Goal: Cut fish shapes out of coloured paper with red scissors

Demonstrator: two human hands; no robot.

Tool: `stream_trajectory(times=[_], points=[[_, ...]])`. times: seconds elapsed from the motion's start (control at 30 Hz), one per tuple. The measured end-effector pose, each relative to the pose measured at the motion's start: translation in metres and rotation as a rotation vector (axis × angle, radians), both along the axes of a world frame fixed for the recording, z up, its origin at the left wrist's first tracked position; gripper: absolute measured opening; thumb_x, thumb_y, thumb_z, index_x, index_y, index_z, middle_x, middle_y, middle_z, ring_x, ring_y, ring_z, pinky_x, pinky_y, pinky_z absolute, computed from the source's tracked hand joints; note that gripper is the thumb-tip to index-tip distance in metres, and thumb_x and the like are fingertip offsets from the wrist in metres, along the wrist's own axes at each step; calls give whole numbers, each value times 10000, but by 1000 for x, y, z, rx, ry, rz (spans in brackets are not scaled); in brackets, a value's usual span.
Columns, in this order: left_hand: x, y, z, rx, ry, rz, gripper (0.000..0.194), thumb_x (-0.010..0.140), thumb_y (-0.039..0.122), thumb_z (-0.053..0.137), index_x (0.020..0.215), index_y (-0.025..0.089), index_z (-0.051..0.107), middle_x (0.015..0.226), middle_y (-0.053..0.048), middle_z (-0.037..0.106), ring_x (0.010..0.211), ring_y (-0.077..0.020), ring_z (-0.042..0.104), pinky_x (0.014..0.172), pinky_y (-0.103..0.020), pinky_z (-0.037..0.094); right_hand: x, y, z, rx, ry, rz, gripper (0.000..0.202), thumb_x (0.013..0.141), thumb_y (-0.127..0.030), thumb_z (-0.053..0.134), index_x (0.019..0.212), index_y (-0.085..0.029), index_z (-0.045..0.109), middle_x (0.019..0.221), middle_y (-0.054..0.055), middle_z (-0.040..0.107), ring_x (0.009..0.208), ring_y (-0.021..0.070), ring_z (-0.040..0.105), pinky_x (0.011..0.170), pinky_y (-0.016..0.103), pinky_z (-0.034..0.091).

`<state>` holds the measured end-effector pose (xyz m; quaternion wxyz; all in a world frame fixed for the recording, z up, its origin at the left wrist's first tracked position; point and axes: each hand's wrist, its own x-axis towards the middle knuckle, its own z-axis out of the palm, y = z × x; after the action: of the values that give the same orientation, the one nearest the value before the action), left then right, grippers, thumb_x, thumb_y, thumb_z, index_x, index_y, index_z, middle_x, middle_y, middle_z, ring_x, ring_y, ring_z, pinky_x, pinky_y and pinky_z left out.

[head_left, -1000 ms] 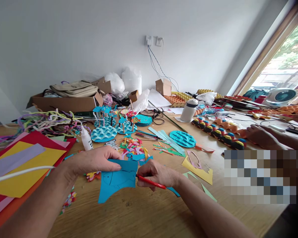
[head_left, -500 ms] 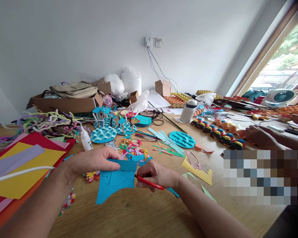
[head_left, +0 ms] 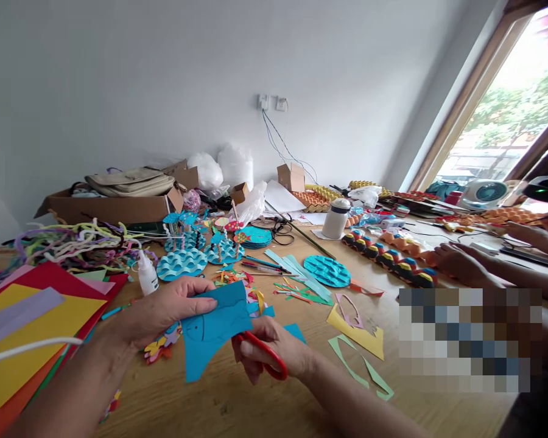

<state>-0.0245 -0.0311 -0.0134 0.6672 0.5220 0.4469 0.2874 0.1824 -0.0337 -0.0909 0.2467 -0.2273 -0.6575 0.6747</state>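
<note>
A blue paper sheet (head_left: 217,325) with a fish outline drawn on it hangs above the table, its lower edge cut in a curve. My left hand (head_left: 187,304) pinches its upper left part, thumb on top. Red-handled scissors (head_left: 274,360) are in my right hand (head_left: 274,347), with fingers through the handles. Their blades are mostly hidden near the sheet's lower right edge. Behind the sheet lie colourful paper scraps (head_left: 232,277), and a white glue bottle (head_left: 147,275) stands beyond my left hand.
Coloured paper sheets (head_left: 31,322) lie at left, below pipe cleaners (head_left: 86,240). Blue wavy discs (head_left: 181,263) stand mid-table. A white bottle (head_left: 335,220) and painted egg-carton strips (head_left: 388,258) are at right, near another person's hands (head_left: 461,261). Green paper offcuts (head_left: 363,365) lie nearer.
The view has shifted, with the table's items lower and further left. The blue sheet has tilted, its right side raised. My right hand has turned, and the scissors' handles now point more downward.
</note>
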Motion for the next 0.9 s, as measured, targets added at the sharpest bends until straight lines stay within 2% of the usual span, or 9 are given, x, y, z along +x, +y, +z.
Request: stream_trajectory(times=[0.1, 0.23, 0.43, 0.67, 0.9], points=[[8, -1, -2, 48, -109, 33, 149, 682, 288, 704, 776, 177, 676, 669, -6, 689, 597, -122, 624, 578, -203, 492, -6, -3, -6, -64, 154, -29, 487, 701, -602, 574, 650, -121, 521, 457, -33, 475, 389, 78, 481, 394, 183, 373], [23, -6, -6, 94, -248, 132, 119, 702, 262, 689, 797, 194, 663, 661, 10, 683, 597, -121, 622, 592, -221, 510, -10, -5, -6, -46, 267, -67, 487, 745, -598, 532, 677, -116, 535, 447, -32, 474, 390, 82, 482, 407, 193, 379], [39, -10, -10, 180, -217, 265, 145, 691, 332, 680, 733, 205, 627, 585, 39, 626, 508, -109, 550, 522, -223, 492, -9, -5, -3, -30, 320, -95, 510, 747, -603, 524, 554, -132, 500, 411, -20, 467, 393, 85, 483, 417, 195, 369], [40, -11, -7, 195, -127, 304, 188, 618, 341, 727, 726, 213, 643, 627, 29, 634, 555, -124, 551, 532, -218, 476, -6, -2, -3, -9, 293, -80, 527, 742, -603, 529, 502, -138, 466, 412, -18, 461, 379, 77, 473, 390, 185, 355], [38, -13, -4, 207, -121, 206, 151, 687, 332, 669, 703, 195, 608, 617, 34, 592, 563, -128, 548, 556, -240, 476, -2, 3, -8, 6, 264, -66, 479, 748, -566, 552, 555, -133, 484, 433, -37, 464, 389, 75, 489, 399, 180, 377]])
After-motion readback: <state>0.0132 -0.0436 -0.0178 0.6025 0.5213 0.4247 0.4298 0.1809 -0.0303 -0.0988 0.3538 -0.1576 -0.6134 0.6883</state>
